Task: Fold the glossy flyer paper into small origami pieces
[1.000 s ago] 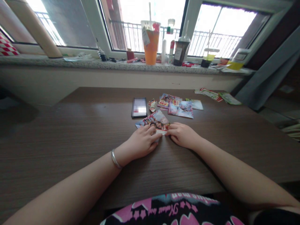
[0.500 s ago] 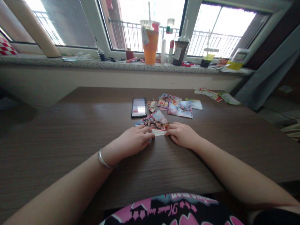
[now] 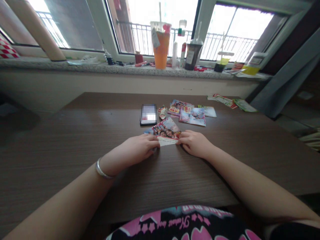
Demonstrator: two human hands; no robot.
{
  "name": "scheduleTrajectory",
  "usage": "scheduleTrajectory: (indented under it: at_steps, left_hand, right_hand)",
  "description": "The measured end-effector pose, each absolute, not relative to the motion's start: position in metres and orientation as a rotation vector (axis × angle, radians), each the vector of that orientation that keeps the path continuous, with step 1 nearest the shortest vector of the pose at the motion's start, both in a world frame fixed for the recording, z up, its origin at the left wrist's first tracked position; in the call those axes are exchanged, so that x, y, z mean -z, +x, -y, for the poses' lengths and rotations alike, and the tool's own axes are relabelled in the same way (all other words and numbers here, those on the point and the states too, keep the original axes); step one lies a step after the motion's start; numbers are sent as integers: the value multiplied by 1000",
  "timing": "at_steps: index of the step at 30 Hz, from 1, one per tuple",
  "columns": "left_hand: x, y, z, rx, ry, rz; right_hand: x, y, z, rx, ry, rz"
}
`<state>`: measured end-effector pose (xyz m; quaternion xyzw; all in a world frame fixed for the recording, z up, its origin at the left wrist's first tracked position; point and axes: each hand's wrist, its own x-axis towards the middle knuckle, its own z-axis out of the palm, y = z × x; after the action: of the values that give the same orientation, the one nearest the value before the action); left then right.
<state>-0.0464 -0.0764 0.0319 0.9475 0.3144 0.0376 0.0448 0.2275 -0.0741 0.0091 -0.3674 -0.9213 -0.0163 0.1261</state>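
A colourful printed leaflet [image 3: 166,130] lies on the dark wooden table [image 3: 75,140] just in front of me, its near edge folded so a white strip shows. My left hand [image 3: 136,150] rests with curled fingers pressing the left end of that fold. My right hand [image 3: 195,144] pinches the right end of the fold, fingers closed on the paper. A silver bangle [image 3: 101,170] circles my left wrist.
A phone [image 3: 148,114] lies beyond the leaflet. More leaflets [image 3: 192,116] are spread to its right, and others [image 3: 225,100] near the far right edge. On the windowsill [image 3: 100,68] stand an orange drink cup [image 3: 161,45], a dark cup [image 3: 192,55] and bottles.
My left hand has slid leftward along the folded edge, uncovering more of the white strip. My right hand has stayed in place.
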Motion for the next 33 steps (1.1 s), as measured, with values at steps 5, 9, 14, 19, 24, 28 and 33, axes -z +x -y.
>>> scheduleTrajectory:
  at_steps: [5, 9, 14, 19, 24, 28, 33]
  left_hand:
    - [-37, -49, 77, -97, 2862, -973]
    - [-37, -53, 75, -104, 2854, -956]
    - [-39, -54, 73, -119, 2822, -917]
    - [-42, -53, 71, -106, 2800, -889]
    - [-43, -50, 69, -73, 2767, -944]
    - [-35, -45, 73, -132, 2813, -1070]
    - [-19, -42, 78, -161, 2999, -1091]
  right_hand:
    - [-9, 229, 73, 46, -1052, 2685]
    - [-8, 231, 73, 56, -1039, 2685]
    - [-9, 232, 73, 79, -1013, 2676]
    - [-8, 234, 73, 71, -1022, 2682]
    - [-9, 234, 75, 64, -1041, 2706]
    - [-11, 233, 76, 111, -987, 2722]
    - [-7, 231, 71, 101, -877, 2655]
